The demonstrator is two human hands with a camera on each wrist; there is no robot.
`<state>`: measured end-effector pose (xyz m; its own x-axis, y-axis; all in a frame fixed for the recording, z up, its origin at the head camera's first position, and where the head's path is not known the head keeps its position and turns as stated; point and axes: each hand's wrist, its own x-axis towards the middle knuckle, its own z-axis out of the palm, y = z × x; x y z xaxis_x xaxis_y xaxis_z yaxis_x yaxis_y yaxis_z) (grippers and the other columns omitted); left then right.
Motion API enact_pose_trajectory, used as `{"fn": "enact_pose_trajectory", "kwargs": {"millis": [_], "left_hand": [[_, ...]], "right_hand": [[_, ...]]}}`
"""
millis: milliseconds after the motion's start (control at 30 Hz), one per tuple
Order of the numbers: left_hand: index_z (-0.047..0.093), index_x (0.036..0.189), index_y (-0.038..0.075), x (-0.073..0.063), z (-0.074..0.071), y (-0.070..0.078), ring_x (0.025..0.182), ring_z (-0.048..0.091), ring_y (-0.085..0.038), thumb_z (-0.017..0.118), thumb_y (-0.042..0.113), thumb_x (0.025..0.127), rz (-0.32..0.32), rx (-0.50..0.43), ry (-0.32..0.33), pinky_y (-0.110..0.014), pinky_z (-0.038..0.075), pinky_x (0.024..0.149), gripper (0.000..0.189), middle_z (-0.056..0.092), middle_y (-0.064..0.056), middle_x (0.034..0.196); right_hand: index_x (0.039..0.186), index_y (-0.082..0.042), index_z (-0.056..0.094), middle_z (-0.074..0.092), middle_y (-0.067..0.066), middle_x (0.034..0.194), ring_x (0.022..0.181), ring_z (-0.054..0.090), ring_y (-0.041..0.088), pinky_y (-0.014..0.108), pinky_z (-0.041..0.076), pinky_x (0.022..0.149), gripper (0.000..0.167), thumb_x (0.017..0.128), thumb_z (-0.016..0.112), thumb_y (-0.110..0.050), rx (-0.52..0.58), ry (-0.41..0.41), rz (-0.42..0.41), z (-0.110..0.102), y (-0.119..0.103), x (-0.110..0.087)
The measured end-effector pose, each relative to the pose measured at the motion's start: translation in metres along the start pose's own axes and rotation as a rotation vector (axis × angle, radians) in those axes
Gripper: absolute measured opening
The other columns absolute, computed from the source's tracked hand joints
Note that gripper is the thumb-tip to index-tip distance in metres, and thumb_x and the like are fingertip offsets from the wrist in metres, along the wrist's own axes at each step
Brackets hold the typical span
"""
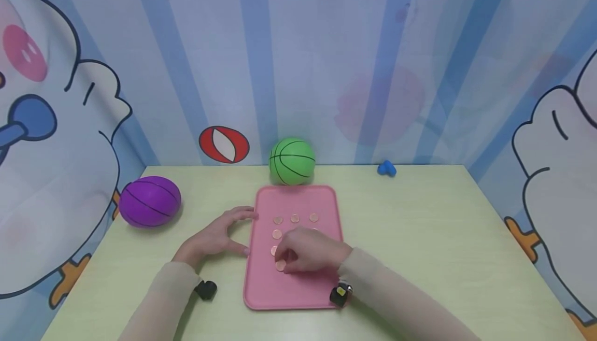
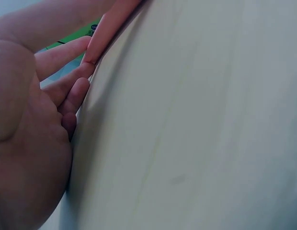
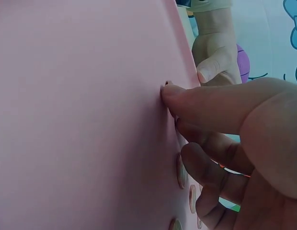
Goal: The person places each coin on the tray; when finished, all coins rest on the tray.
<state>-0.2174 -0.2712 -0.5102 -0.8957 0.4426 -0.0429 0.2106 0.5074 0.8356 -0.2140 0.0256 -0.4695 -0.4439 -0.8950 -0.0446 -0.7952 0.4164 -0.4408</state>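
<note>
A pink tray (image 1: 291, 294) lies on the table, bearing several copper-coloured coins (image 1: 295, 218) set out in rows. My right hand (image 1: 310, 250) is low over the tray, its thumb and forefinger at the rim of the nearest coin (image 1: 280, 265), pinching it at the tray's surface. In the right wrist view the thumb covers most of that coin (image 3: 166, 84), while other coins (image 3: 181, 171) show beside the curled fingers. On the tray's left edge rests my left hand (image 1: 212, 237), thumb and fingers spread and touching the rim. The right hand hides part of the coin rows.
Behind the tray sits a green ball (image 1: 292, 161). A purple ball (image 1: 150, 202) is at the table's left, and a small blue object (image 1: 386, 168) lies at the back right. A striped cloth backdrop (image 1: 317, 71) rises along the table's (image 1: 420, 237) far edge.
</note>
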Motion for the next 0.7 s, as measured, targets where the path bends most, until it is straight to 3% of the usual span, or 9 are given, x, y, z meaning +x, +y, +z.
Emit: {"fn": "enact_pose_trajectory", "kwargs": {"millis": [200,700], "left_hand": [[0.057,0.151,0.025,0.000,0.000,0.000,0.158,0.018,-0.040,0.096,0.030,0.072,0.001,-0.012,-0.005,-0.074,0.006,0.123,0.088,0.032,-0.005,0.170],[0.057,0.150,0.026,0.000,-0.001,0.001,0.158,0.019,-0.039,0.096,0.030,0.072,-0.007,-0.006,-0.006,-0.075,0.009,0.123,0.087,0.032,-0.004,0.169]], "right_hand": [[0.097,-0.023,0.081,0.067,-0.019,0.085,0.078,0.058,-0.003,0.011,0.049,0.076,0.007,0.091,0.082,-0.019,-0.021,0.027,-0.015,0.003,0.000,0.002],[0.100,-0.024,0.082,0.066,-0.020,0.086,0.081,0.058,-0.002,0.012,0.050,0.077,0.010,0.091,0.082,-0.021,-0.044,0.029,-0.002,0.009,-0.003,0.011]]}}
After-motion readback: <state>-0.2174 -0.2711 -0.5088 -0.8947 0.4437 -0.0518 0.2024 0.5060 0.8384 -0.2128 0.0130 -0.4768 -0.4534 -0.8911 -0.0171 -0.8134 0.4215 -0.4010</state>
